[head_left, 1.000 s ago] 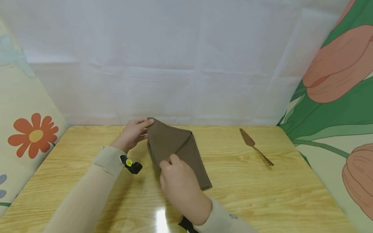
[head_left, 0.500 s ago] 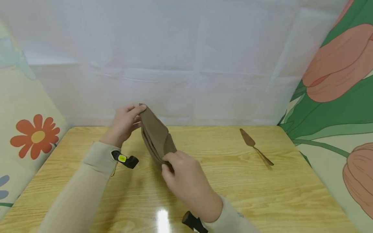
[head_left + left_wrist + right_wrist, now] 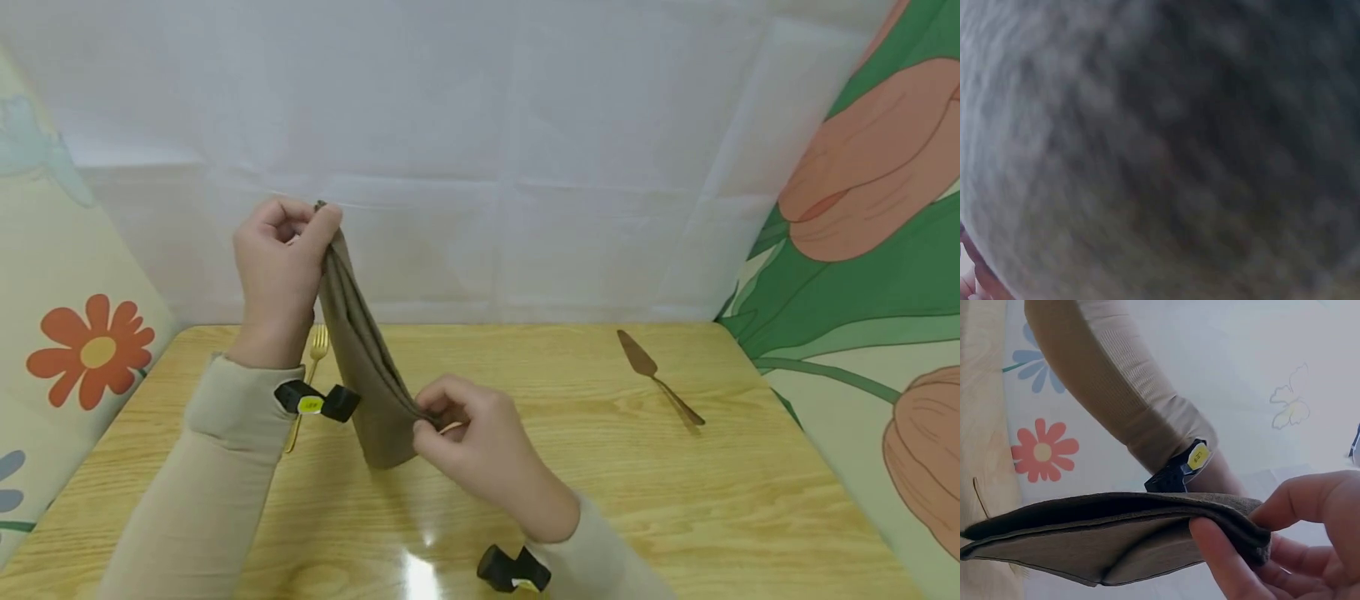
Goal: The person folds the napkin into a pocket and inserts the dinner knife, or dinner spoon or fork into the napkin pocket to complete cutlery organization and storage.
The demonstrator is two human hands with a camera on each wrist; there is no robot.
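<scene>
A folded brown cloth napkin (image 3: 347, 358) hangs on a slant above the wooden table, its layers showing along the upper edge. My left hand (image 3: 276, 271) pinches its top corner between thumb and fingers. Lower and to the right, my right hand (image 3: 491, 454) pinches another corner. In the right wrist view the right hand (image 3: 1310, 537) grips the stacked layers of the napkin (image 3: 1147, 556), which gape slightly along the edge. Blurred grey-brown cloth (image 3: 1147, 156) fills nearly all of the left wrist view.
A gold fork (image 3: 319, 343) lies at the table's left, partly hidden behind my left wrist and its camera. A copper-coloured cake server (image 3: 639, 358) lies at the right. A white cloth backdrop (image 3: 525, 208) stands behind the table (image 3: 750, 483), with flowered panels on both sides.
My left hand has risen and moved left, lifting its corner of the napkin and turning it edge-on. The right hand has shifted slightly and pinches the near corner. The fork has come into view.
</scene>
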